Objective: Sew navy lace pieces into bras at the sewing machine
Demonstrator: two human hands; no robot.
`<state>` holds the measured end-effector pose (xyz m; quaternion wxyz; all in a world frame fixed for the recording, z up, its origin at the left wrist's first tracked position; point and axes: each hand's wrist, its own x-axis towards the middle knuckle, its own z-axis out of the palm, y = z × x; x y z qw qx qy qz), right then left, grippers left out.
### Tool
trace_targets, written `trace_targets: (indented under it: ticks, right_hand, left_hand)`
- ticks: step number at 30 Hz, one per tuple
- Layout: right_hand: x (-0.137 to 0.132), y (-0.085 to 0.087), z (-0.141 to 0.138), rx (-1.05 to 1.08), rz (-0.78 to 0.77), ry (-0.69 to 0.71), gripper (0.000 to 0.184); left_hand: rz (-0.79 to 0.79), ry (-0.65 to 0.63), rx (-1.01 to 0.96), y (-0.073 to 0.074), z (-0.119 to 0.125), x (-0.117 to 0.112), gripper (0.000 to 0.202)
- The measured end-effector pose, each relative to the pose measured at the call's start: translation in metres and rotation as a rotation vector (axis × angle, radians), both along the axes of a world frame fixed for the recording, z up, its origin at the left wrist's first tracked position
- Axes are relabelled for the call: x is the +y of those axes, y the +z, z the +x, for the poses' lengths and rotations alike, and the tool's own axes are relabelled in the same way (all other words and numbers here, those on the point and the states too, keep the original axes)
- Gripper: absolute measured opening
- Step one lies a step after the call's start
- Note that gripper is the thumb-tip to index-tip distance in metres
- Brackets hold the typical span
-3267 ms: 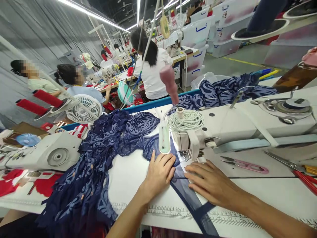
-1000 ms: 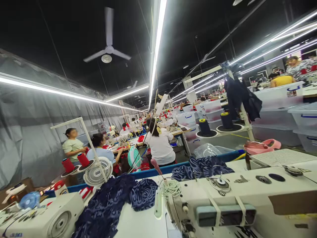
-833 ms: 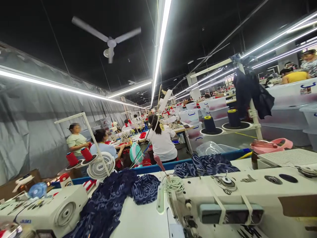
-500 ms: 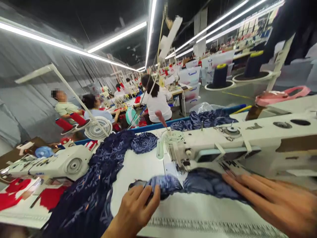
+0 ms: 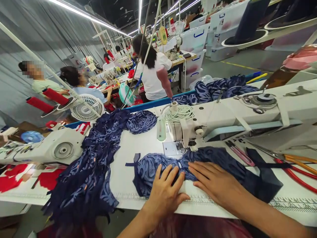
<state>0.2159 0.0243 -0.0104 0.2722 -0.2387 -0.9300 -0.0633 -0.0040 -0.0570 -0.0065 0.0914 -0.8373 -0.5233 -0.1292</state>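
Note:
A navy patterned bra lies on the white sewing table, its left cup showing the swirl print and its right part darker. My left hand rests on the left cup, fingers spread and flat. Beside it my right hand presses flat on the fabric right of the centre join, its fingers stretched out. Just beyond the bra stand the needle and presser foot of the sewing machine. A small part of the fabric is hidden under both hands.
A heap of navy patterned pieces hangs over the table's front edge. Red-handled scissors and pink tweezers lie at right. A printed ruler runs along the front. Another machine stands left; co-workers sit beyond.
My right hand has moved left, close to my left hand. My left hand has shifted right and flattened onto the cup. The bra sits farther from the needle, and the view has tilted down.

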Motion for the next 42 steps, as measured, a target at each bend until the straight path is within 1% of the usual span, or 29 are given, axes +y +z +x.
trace_targets:
  ticks: [2, 4, 7, 9, 12, 15, 19, 23, 30, 36, 39, 42]
  right_hand:
    - [0.004, -0.001, 0.006, -0.025, 0.003, -0.012, 0.038]
    - [0.009, 0.008, 0.007, -0.026, -0.042, 0.003, 0.036]
    - [0.02, 0.024, -0.006, -0.02, -0.175, 0.014, 0.033]
    - [0.029, 0.029, -0.02, -0.036, -0.264, -0.006, 0.031]
    - [0.039, 0.027, -0.036, -0.076, -0.352, -0.053, 0.024]
    - [0.044, 0.021, -0.041, -0.093, -0.414, -0.091, 0.017]
    - [0.047, 0.016, -0.041, -0.099, -0.475, -0.112, 0.021]
    - [0.048, 0.016, -0.041, -0.092, -0.493, -0.128, 0.024]
    - [0.052, 0.019, -0.035, -0.041, -0.488, -0.16, 0.024]
    - [0.053, 0.02, -0.042, -0.073, -0.514, -0.146, 0.016]
    - [0.053, 0.021, -0.047, -0.073, -0.53, -0.171, 0.012]
    - [0.054, 0.02, -0.05, -0.056, -0.56, -0.192, 0.01]
  left_hand:
    - [-0.044, 0.001, -0.019, 0.0, -0.004, -0.002, 0.059]
    - [-0.044, -0.011, -0.047, 0.002, -0.003, -0.001, 0.058]
    - [-0.006, -0.066, -0.062, 0.003, 0.006, 0.003, 0.057]
    - [0.017, -0.098, -0.061, 0.002, 0.014, 0.006, 0.058]
    - [-0.004, -0.099, -0.067, -0.001, 0.019, 0.006, 0.058]
    - [-0.043, -0.065, -0.064, -0.002, 0.017, 0.006, 0.055]
    - [0.016, -0.019, -0.031, -0.003, 0.013, 0.012, 0.06]
    - [0.049, -0.04, 0.005, -0.001, 0.016, 0.017, 0.061]
    - [-0.007, -0.054, -0.006, 0.003, 0.019, 0.02, 0.057]
    - [-0.01, -0.048, 0.023, 0.007, 0.019, 0.017, 0.06]
    - [0.025, -0.041, 0.064, 0.005, 0.023, 0.012, 0.061]
    - [0.047, -0.04, 0.043, -0.001, 0.026, 0.004, 0.061]
